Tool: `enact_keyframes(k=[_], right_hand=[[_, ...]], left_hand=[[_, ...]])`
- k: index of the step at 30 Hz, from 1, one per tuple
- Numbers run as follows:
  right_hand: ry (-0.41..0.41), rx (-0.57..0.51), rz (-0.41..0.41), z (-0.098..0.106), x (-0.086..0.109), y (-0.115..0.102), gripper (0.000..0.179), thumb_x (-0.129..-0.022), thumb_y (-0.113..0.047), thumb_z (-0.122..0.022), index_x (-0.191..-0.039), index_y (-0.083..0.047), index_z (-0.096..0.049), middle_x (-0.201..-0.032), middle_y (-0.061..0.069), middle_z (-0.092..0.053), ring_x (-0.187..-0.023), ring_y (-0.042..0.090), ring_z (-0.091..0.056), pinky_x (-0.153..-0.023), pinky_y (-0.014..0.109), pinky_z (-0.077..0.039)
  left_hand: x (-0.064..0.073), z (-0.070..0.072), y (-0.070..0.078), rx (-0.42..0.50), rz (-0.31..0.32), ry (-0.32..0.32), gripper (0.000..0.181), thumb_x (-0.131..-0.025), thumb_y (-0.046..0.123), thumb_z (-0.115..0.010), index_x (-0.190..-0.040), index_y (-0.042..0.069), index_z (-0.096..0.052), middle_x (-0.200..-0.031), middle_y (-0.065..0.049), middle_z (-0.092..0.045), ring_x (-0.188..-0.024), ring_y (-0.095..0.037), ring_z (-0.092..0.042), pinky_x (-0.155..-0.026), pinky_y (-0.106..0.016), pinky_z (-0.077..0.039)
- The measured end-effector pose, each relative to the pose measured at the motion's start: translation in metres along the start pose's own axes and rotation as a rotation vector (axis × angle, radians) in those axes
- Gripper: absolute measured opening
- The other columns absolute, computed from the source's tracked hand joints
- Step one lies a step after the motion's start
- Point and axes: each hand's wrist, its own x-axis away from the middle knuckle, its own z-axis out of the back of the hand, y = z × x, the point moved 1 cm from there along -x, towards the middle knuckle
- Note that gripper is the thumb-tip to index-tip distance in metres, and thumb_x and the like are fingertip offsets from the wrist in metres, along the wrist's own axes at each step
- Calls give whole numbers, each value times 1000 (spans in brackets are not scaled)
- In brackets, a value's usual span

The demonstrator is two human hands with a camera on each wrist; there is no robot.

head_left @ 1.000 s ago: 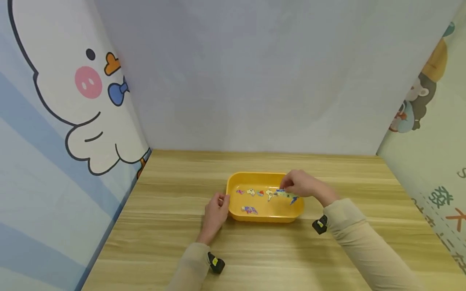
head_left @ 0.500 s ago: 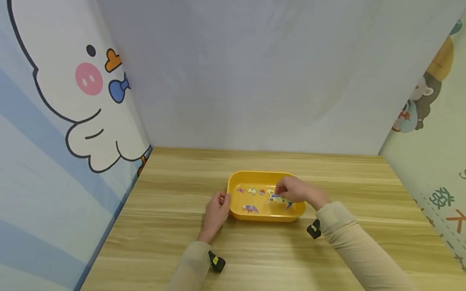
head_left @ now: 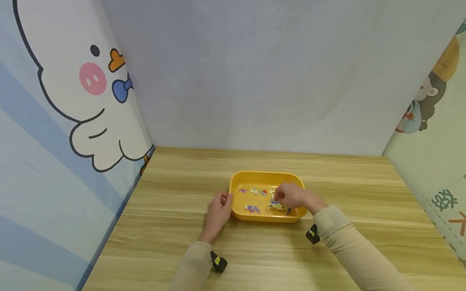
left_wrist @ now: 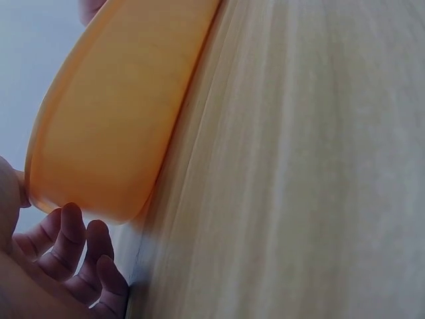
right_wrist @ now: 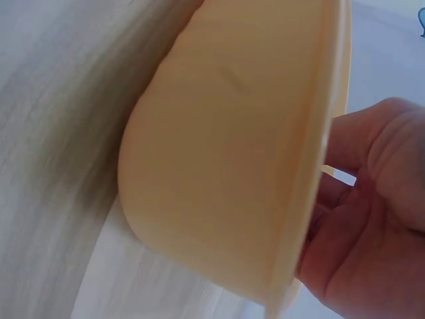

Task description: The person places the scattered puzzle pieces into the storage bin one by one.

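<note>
A yellow plastic tray (head_left: 267,173) stands on the wooden table, with several small flat printed cut-outs in it. My left hand (head_left: 218,212) grips the tray's left end, thumb at the rim and fingers against the outer wall, as the left wrist view shows. Inside the right half, my right hand (head_left: 291,195) reaches down with curled fingers and pinches a blue-and-cream cut-out (head_left: 277,206); the exact fingertip contact is hidden. Just right of that piece lies a dark blue bit (head_left: 289,211), possibly part of it. A purple cut-out (head_left: 252,209) lies at the front left of the tray.
Along the tray's back lie a small pink cut-out (head_left: 242,190), a cream one (head_left: 254,191) and a red-and-blue one (head_left: 263,192). The wooden table (head_left: 174,182) surrounds the tray. A plain pale wall (head_left: 255,81) rises behind, with printed cartoon walls at both sides.
My right hand has moved towards the tray's front and slightly left, and the blue-and-cream cut-out has shifted with it. The left hand keeps its hold on the tray.
</note>
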Motion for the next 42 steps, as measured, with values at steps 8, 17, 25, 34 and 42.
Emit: enact_keyframes(k=[8,17,25,34,42], right_hand=[[37,52,37,-9,-5,3,20,-79,8,-58,-90,-5,-67,-79,0,-57,-71,15,-49,-65,31,-44],[109,83,57,-18,-7,7,13,-77,4,-68,-84,-7,-65,-72,-4,-54,-67,13,-49,-62,29,-44],[165,47,-4,-24,-8,10,11,-79,0,-73,-85,-5,-67,-75,-2,-59,-69,13,-54,-65,30,-48],[213,62,-8,-30,-10,15,13,-77,-1,-75,-89,-5,-70,-79,0,-63,-71,14,-57,-65,30,-50],[242,74,4,-32,-12,16,14,-77,-1,-75,-90,-3,-69,-79,1,-63,-72,14,-57,-68,32,-50]], left_hand=[[-1,-1,-2,-3,-1,-5,22,-97,26,-56,-88,7,-59,-63,-1,-52,-52,-13,-49,-47,-28,-43],[-2,-1,-3,-27,-8,4,21,-97,26,-57,-87,7,-59,-63,0,-52,-53,-13,-49,-47,-27,-42],[-2,0,-1,-13,-11,13,21,-97,24,-57,-86,6,-59,-63,0,-51,-52,-13,-48,-46,-27,-42],[-2,-1,-4,-3,-11,16,22,-97,26,-57,-86,7,-59,-63,0,-51,-52,-12,-49,-46,-26,-42],[-2,-1,-2,-15,-24,24,21,-96,25,-57,-86,6,-59,-63,0,-52,-52,-12,-48,-47,-27,-42]])
